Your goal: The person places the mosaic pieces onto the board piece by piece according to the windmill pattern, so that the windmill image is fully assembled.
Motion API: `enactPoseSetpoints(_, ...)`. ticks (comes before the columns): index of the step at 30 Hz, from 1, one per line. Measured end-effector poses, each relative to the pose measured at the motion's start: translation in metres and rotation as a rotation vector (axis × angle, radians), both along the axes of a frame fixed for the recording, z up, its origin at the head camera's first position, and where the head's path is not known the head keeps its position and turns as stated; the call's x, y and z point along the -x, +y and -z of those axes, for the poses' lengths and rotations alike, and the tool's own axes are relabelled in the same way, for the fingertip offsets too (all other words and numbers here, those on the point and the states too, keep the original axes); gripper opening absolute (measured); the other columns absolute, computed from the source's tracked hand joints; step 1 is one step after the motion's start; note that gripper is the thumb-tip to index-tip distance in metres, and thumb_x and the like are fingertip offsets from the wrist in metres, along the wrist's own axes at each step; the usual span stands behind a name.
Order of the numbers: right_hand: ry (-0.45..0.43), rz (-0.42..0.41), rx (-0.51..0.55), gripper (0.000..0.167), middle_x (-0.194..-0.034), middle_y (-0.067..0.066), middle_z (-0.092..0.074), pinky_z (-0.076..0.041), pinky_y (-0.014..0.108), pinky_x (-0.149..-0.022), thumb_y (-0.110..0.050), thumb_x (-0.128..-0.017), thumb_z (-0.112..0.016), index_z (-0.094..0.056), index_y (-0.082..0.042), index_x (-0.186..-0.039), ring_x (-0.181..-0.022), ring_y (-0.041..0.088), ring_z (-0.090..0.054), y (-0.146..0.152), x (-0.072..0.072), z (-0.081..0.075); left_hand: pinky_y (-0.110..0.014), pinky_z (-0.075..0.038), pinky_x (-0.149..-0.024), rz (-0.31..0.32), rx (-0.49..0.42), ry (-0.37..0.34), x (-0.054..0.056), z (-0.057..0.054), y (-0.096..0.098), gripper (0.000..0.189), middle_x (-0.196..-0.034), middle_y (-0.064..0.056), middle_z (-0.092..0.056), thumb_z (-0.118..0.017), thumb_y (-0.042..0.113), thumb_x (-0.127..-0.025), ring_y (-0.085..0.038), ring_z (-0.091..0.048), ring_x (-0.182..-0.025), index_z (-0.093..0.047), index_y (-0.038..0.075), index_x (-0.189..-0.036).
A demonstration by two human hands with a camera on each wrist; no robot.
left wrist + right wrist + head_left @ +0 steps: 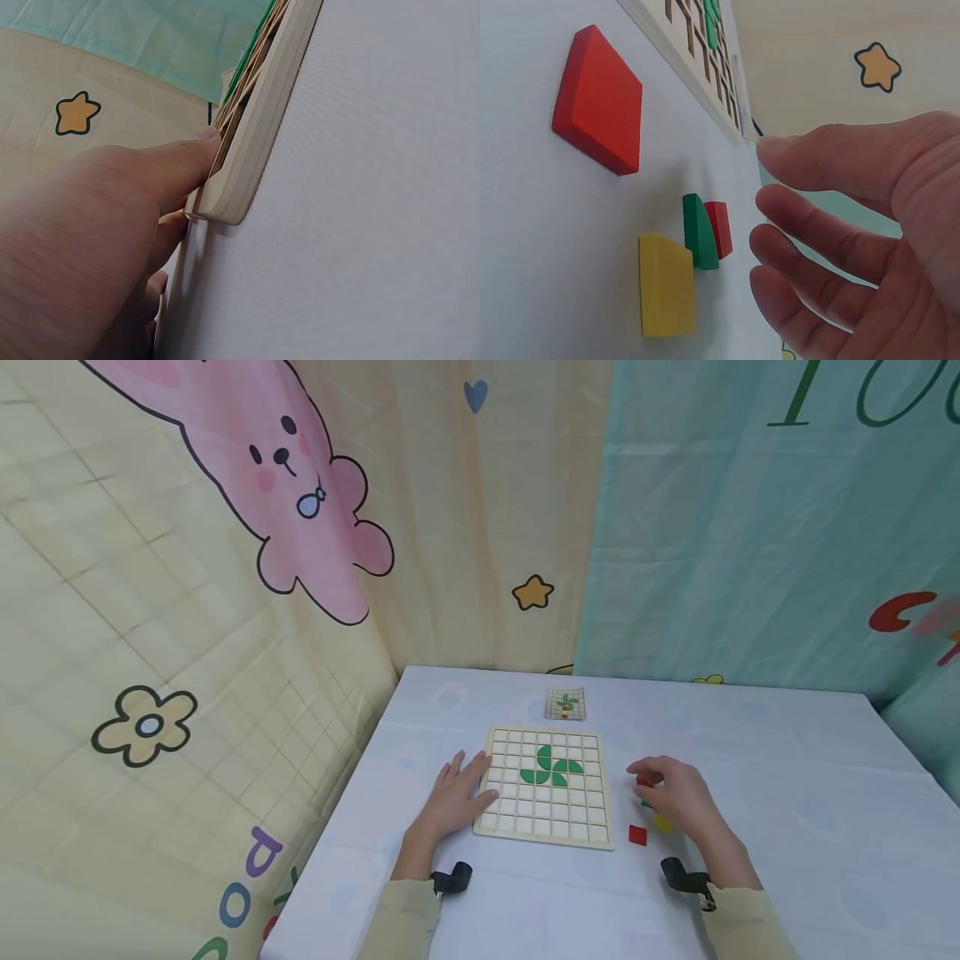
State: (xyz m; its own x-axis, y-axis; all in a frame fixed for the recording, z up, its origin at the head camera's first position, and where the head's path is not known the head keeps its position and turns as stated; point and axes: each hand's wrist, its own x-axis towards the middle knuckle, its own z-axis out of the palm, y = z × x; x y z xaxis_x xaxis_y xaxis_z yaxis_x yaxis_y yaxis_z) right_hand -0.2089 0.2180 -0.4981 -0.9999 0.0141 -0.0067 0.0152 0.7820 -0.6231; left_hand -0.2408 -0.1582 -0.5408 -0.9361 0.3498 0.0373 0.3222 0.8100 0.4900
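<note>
A wooden grid board [540, 840] lies on the table, with several green curved pieces [535, 776] set in its middle squares. My left hand [453, 797] rests at the board's left edge, fingers extended, thumb touching the frame. To the right of the board, my right hand [681, 793] hovers over loose pieces, its fingers slightly bent and holding nothing in the right wrist view. Below it are a red square piece [604, 101], a yellow piece [666, 289], a green curved piece [700, 232] and another red piece [720, 229], which is partly hidden behind the green one.
Behind the board lies a small pattern card [565, 703] showing a similar green design on a grid. A white cloth covers the table [810, 810]. Printed curtains [480, 527] hang along its back and left sides.
</note>
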Motion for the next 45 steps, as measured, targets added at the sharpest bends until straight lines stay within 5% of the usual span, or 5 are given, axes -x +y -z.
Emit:
enactPoseSetpoints(26,-0.098,-0.045,-0.016,0.032,-0.113,0.012,-0.068,-0.055,0.052,-0.088,-0.007,-0.083,-0.081,-0.075,-0.009,-0.114,-0.104,0.032,-0.058,0.027,-0.008,0.012,-0.050,-0.004,-0.123,0.016,-0.009,0.002,0.002,0.002,-0.001,0.069,-0.165,0.003,-0.024,-0.053,0.049,-0.102,-0.030,-0.004,-0.154,-0.032,0.019,-0.160)
enactPoseSetpoints(45,-0.126,-0.008,-0.056,0.027,-0.096,0.007,-0.062,-0.058,0.039,-0.075,-0.008,-0.081,-0.084,-0.074,-0.004,-0.106,-0.090,0.026,-0.056,0.021,-0.007,0.011,-0.051,-0.005,-0.123,0.007,-0.001,0.007,0.003,0.004,-0.001,0.071,-0.165,0.003,-0.026,-0.053,0.053,-0.100,-0.029,-0.005,-0.154,-0.032,0.020,-0.159)
